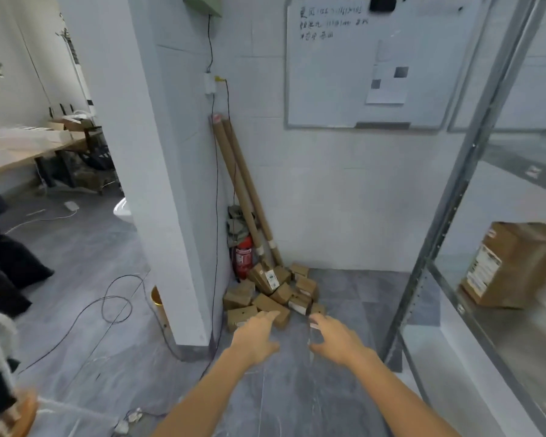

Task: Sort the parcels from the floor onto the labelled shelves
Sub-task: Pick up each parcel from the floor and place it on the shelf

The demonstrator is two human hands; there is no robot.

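Observation:
Several small brown cardboard parcels [273, 293] lie heaped on the grey floor in the corner by the white wall. Both my arms stretch toward the heap. My left hand [259, 335] hovers with fingers spread over the nearest parcels and holds nothing. My right hand [331, 337] is beside it, fingers loosely bent, also holding nothing. A metal shelf rack [448, 222] stands on the right, and one larger brown parcel with a white label [514, 263] sits on its shelf.
Long cardboard tubes [249, 200] lean in the corner above a red fire extinguisher [243, 258]. A white pillar [158, 184] stands left of the heap, with cables [114, 304] trailing on the floor. A whiteboard [369, 64] hangs on the wall. A person's dark clothing [4, 257] shows at the left edge.

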